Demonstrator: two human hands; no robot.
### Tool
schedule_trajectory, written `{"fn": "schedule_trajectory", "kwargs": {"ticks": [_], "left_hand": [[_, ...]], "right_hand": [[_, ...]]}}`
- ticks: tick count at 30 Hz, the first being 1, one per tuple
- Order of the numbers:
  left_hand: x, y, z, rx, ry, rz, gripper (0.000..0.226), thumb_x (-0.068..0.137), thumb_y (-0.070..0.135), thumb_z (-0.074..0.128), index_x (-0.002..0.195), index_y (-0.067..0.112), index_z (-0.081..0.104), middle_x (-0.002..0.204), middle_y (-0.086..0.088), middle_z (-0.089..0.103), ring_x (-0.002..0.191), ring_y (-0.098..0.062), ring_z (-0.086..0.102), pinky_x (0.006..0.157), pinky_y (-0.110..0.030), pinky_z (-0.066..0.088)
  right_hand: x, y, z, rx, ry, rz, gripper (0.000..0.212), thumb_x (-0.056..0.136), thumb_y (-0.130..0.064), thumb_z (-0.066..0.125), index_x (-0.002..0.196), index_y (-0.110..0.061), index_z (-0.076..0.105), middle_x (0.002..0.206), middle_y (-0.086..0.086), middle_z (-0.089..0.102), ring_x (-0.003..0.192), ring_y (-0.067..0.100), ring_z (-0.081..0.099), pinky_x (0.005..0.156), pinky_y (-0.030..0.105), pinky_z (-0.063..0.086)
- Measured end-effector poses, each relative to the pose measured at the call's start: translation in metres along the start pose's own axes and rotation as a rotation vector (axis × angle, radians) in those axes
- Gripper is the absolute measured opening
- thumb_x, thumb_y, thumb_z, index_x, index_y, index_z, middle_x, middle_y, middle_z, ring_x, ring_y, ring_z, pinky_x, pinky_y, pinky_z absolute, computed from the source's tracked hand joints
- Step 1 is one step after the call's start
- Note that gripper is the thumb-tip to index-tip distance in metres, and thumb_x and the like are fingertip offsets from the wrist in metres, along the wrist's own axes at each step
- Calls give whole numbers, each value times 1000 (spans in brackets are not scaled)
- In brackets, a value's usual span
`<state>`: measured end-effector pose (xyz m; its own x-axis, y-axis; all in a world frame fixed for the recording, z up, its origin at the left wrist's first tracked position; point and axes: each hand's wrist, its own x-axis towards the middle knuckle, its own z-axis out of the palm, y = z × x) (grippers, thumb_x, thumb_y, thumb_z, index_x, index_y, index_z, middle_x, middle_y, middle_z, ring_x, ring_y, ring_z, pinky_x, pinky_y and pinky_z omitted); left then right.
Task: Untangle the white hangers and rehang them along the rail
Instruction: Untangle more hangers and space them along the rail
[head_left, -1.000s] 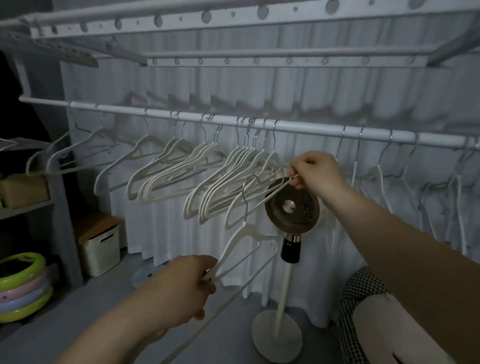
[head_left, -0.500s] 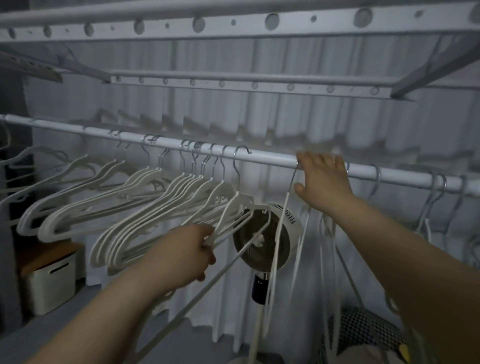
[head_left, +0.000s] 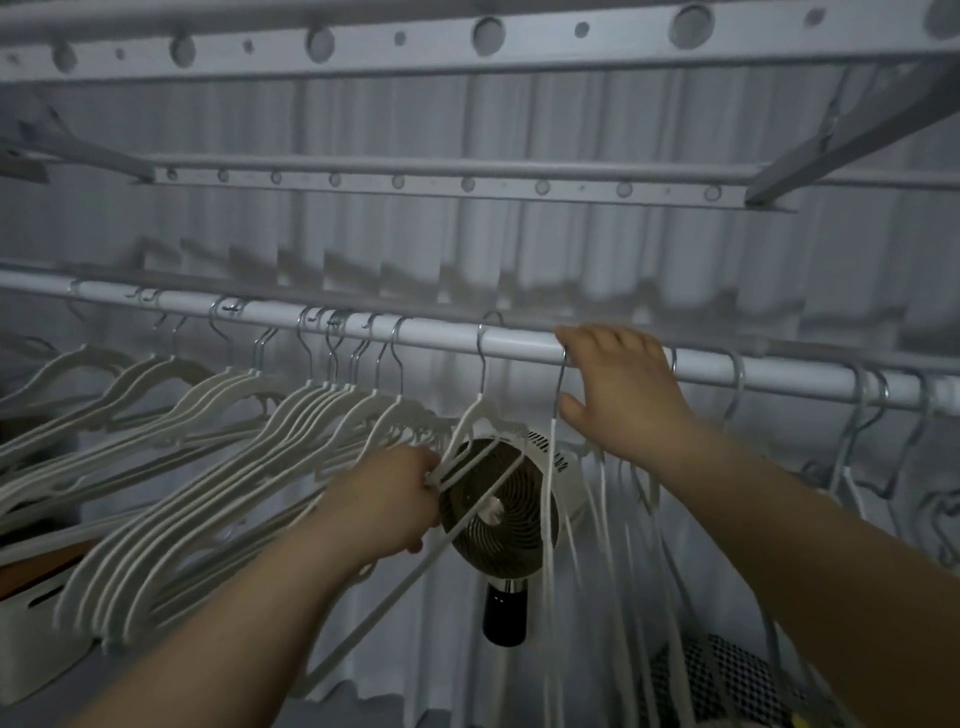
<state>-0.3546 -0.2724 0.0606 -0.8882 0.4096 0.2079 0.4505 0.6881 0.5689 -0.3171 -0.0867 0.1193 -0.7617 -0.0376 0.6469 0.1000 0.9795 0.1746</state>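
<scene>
A white rail runs across the view, dropping slightly to the right. Several white hangers with metal hooks hang bunched along its left half. My left hand is shut on the arm of one white hanger; that hanger's hook sits over the rail, just right of the bunch. My right hand rests on the rail with fingers laid over it, pinching the wire hook of a second hanger between thumb and forefinger. That hanger dangles edge-on below. More hangers hang at the far right.
A standing fan sits behind my left hand's hanger. Overhead are drying-rack bars with round holes. A white curtain covers the back. A white storage box is at lower left and checkered fabric at lower right.
My left hand has raised its hanger from waist height and the hook now sits over the rail. My right hand rose from the bunch to the rail with another hanger.
</scene>
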Motion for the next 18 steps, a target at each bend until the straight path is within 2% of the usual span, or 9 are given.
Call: {"fn": "schedule_trajectory", "kwargs": {"ticks": [4, 6, 8, 11, 15, 18], "left_hand": [[4, -4, 7, -63, -69, 32, 31, 88, 4, 40, 114, 8, 56, 95, -9, 70, 62, -21, 64, 54, -24, 47], [3, -6, 10, -41, -92, 65, 27, 92, 11, 37, 110, 8, 57, 96, -8, 70, 70, -24, 69, 53, -23, 46], [-4, -7, 7, 61, -88, 110, 30, 95, 27, 40, 112, 10, 57, 102, -8, 69, 84, -24, 69, 63, -25, 48], [-16, -15, -9, 194, 87, 165, 39, 92, 45, 40, 118, 20, 56, 111, -2, 67, 101, -18, 62, 85, -29, 47], [-24, -48, -32, 109, 451, 131, 36, 92, 40, 43, 124, 27, 53, 114, 5, 65, 107, -15, 59, 81, -25, 44], [-21, -79, -40, 143, 531, 96, 36, 90, 34, 48, 123, 22, 55, 121, -1, 62, 112, -19, 56, 84, -28, 44]], "right_hand": [[2, -5, -2, 9, 3, 10, 58, 87, -31, 52, 140, -20, 29, 139, 3, 39, 128, 23, 33, 107, 32, 18], [3, -5, -2, -1, 1, 29, 58, 87, -33, 52, 139, -19, 31, 139, 4, 40, 128, 23, 34, 106, 32, 19], [2, -6, -3, 0, 0, 47, 57, 87, -34, 53, 138, -19, 32, 139, 4, 41, 129, 23, 34, 105, 32, 18], [2, -9, -3, 11, 7, 50, 57, 86, -36, 55, 136, -18, 36, 138, 5, 43, 128, 24, 35, 105, 32, 20], [4, -19, 0, 61, 133, 84, 50, 82, -33, 59, 125, -8, 51, 129, 15, 52, 121, 34, 44, 101, 37, 25], [10, -33, 6, 47, 297, 12, 50, 71, -34, 46, 105, -1, 63, 104, 22, 64, 99, 42, 58, 90, 38, 33]]}}
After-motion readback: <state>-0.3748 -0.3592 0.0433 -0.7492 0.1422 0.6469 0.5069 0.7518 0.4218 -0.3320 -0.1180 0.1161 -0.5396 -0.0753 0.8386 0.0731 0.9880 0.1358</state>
